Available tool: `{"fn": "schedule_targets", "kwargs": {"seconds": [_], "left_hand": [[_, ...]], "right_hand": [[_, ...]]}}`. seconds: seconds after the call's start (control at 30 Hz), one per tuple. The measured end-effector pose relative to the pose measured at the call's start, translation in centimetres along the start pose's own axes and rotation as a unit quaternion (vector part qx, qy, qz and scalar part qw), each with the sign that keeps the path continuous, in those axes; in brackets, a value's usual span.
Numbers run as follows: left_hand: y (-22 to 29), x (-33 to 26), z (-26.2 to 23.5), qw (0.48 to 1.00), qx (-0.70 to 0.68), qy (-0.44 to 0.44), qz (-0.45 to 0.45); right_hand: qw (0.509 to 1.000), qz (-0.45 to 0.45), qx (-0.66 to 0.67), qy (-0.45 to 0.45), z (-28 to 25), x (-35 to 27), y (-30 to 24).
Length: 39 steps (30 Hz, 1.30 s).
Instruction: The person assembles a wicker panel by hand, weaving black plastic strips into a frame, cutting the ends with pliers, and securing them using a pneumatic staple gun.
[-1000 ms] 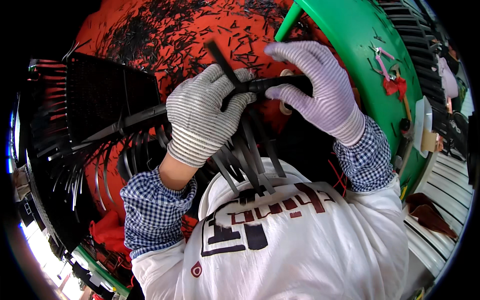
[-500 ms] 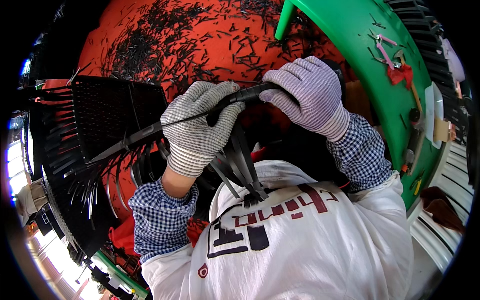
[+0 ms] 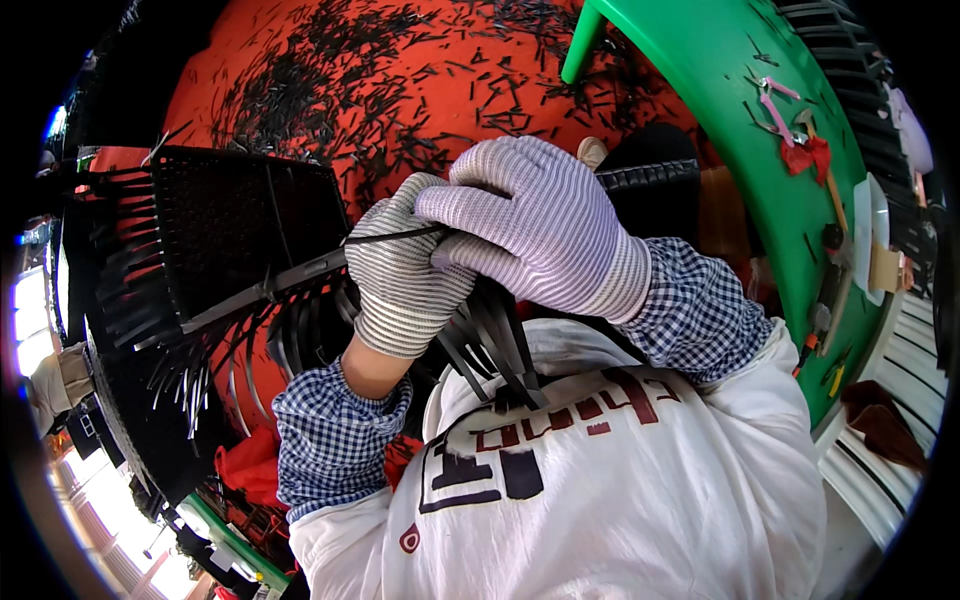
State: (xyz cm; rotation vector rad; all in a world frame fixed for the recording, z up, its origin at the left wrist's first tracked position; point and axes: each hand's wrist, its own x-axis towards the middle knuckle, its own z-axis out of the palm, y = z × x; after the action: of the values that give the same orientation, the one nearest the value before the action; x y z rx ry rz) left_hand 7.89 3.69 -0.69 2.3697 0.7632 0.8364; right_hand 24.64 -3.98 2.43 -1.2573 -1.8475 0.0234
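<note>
The left hand (image 3: 405,275) in a grey striped glove is closed around a thin black strip (image 3: 385,236) and a bundle of black strips (image 3: 490,345) that fans down toward the person's white apron (image 3: 600,480); held so, the loose ends hang clear of the lap. The right hand (image 3: 530,235), in a pale striped glove, lies over the left with fingers curled shut on the same strip, seemingly to steady or pull it. The strip runs left to a black rack (image 3: 215,235) with comb-like teeth along its edges, resting just beside the left hand, close enough to feed from. Beneath is a red cloth (image 3: 330,90) scattered with short black offcuts. A green desk (image 3: 740,110) curves along the right, carrying a red-handled tool (image 3: 805,155) and small bits. Bright daylight shows at the lower left.
</note>
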Motion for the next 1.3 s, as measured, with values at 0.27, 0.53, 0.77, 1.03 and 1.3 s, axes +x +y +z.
{"fn": "schedule_targets", "kwargs": {"seconds": [0.27,0.53,0.77,1.03,1.3], "left_hand": [[2.2,0.8,-0.9,0.999,0.048,-0.015,-0.012],[1.9,0.8,-1.4,0.993,0.097,-0.031,0.062],[1.9,0.7,-1.2,0.989,0.127,-0.024,0.074],[2.0,0.8,-1.2,0.987,0.141,-0.022,0.072],[2.3,0.9,-1.1,0.985,0.155,-0.027,0.074]], "right_hand": [[0.998,-0.058,0.032,0.002,-0.7,0.5,-0.1],[0.894,0.252,0.367,0.057,-1.3,0.3,0.0],[0.883,0.263,0.380,0.077,-1.1,1.8,0.3],[0.897,0.212,0.382,0.071,-1.7,1.8,-0.9],[0.958,0.081,0.273,0.043,-1.9,1.9,1.2]]}}
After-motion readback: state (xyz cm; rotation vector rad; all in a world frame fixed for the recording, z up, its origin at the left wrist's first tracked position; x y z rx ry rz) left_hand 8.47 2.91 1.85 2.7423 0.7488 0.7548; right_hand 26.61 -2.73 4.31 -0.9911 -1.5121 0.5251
